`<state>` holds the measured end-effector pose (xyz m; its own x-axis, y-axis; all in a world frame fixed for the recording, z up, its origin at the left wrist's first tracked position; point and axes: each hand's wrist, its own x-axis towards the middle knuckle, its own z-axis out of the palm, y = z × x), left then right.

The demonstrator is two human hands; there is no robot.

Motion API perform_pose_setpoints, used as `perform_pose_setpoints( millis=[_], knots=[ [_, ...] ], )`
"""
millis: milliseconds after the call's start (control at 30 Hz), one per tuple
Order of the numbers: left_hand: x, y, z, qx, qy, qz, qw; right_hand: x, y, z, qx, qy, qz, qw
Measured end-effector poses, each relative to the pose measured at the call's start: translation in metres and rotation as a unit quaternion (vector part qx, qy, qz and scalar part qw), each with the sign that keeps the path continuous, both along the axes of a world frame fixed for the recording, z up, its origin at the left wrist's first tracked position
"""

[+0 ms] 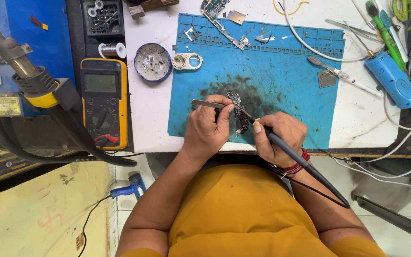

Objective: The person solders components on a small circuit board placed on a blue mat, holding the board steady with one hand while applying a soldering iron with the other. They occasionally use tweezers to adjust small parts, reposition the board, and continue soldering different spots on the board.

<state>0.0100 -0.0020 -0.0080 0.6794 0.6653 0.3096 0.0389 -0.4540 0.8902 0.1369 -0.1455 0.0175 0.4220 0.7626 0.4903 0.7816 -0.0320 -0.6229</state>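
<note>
Blue mat bears circuit board, long axis pointing away.

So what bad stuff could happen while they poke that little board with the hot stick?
The soldering iron tip sits close to the left hand fingers holding the tweezers, so a slip might burn them. The small circuit board is only pinned by tweezers and may skid. The iron's cord crosses the lap and could snag.
</note>
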Motion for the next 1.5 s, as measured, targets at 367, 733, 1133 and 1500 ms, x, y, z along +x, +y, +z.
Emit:
perform_pose_setpoints(
  millis=[367, 733, 1133, 1500],
  knots=[
    [-0.0002, 0.0001, 0.0002, -0.006, 0.006, -0.005, 1.0, 0.0004, -0.0005, -0.0015, -0.005, -0.005, -0.003, 1.0],
    [-0.0007, 0.0, 0.0003, -0.001, -0.004, -0.004, 1.0, 0.0002, -0.0007, -0.0019, -0.005, -0.005, -0.002, 1.0],
    [-0.0007, -0.0001, -0.0018, -0.014, 0.007, -0.004, 1.0, -0.0004, -0.0005, -0.0021, -0.007, 0.002, -0.002, 1.0],
    [-0.0004, 0.0001, -0.0011, -0.016, 0.012, -0.002, 1.0, 0.0002, 0.0004, -0.001, -0.004, 0.001, -0.001, 1.0]
  ],
)
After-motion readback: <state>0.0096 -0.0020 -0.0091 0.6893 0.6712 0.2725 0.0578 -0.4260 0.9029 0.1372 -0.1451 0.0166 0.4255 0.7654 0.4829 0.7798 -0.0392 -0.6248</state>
